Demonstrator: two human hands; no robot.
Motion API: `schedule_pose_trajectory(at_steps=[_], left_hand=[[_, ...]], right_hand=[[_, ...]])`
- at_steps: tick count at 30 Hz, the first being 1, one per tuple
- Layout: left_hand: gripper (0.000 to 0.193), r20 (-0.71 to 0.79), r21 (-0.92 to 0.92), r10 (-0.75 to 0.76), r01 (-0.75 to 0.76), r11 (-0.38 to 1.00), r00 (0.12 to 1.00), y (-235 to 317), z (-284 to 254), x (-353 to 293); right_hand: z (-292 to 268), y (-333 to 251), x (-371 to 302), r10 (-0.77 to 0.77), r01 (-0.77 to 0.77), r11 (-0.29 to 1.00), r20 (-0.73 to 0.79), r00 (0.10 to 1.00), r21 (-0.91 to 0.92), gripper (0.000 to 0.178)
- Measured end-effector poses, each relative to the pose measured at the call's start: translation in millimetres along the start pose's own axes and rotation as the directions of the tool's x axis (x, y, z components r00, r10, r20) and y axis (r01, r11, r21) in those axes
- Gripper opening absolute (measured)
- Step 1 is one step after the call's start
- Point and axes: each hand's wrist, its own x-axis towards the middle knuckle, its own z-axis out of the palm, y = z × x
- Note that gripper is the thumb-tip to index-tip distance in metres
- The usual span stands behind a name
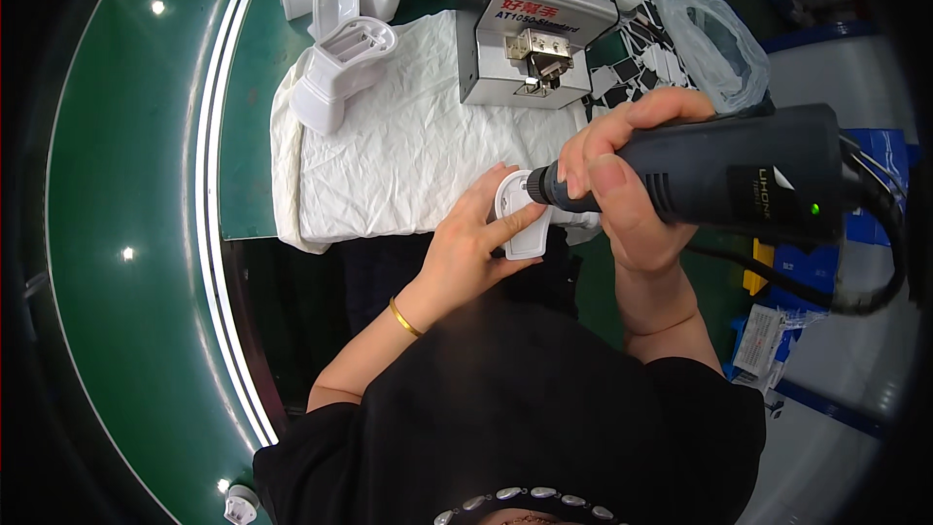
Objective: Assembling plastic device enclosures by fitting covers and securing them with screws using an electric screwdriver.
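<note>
the right grip (632, 170) is clamped around the barrel of a black power driver (743, 175), fingers over the top and thumb along the near side, seemingly so the tool can be held nearly level and aimed leftward. the left grip (468, 235) is closed on a small white plastic part (526, 243), with one digit laid across its recessed face and others at its edges; this looks meant to brace the part against the driver's push.

the white part sits at the left grip's fingertips, to the right of the palm, its hollow side turned up toward the driver. the ribbed nose of the driver is right at the part's upper right; whether the bit touches it cannot be told, as the nose hides it. the part is held at the near edge of the white cloth (389, 170), close to the body, probably for better control.

farther out, the cloth covers a stretch of the green desk (248, 151), likely to spare glossy surfaces from scratches. three white housings (326, 102) stand or lie toward its far left corner, away from the working hands. a grey machine (530, 24) stands beyond the hands, with a clear plastic bag (719, 49) to its right.
</note>
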Motion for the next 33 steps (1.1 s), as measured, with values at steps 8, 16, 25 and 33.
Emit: schedule_pose_trajectory(at_steps=[8, 16, 25, 33], left_hand=[[0.053, -0.027, 0.316, 0.08, -0.068, 0.946, 0.996, 16.3, -1.5, -0.9], [0.032, 0.364, 0.48, 0.162, -0.334, 0.811, 0.917, 30.5, -62.0, 15.6], [0.054, -0.169, 0.377, 0.085, -0.015, 0.926, 0.982, 15.8, -147.3, 48.3], [0.037, -0.47, 0.404, -0.181, 0.392, 0.826, 0.864, -107.8, -250.1, 223.3]], right_hand=[[-49.4, 20.7, -1.7, 0.064, 0.092, 0.922, -0.383, 0.922, 0.376, 0.037], [-218.6, 123.1, -56.8, 0.682, -0.33, 0.731, -0.647, 0.342, 0.597, 0.027], [-266.8, 190.3, -100.3, 0.801, -0.159, 0.554, -0.47, 0.371, 0.817, 0.024], [-268.6, 198.3, -98.8, 0.789, -0.108, 0.53, -0.442, 0.428, 0.841, 0.022]])
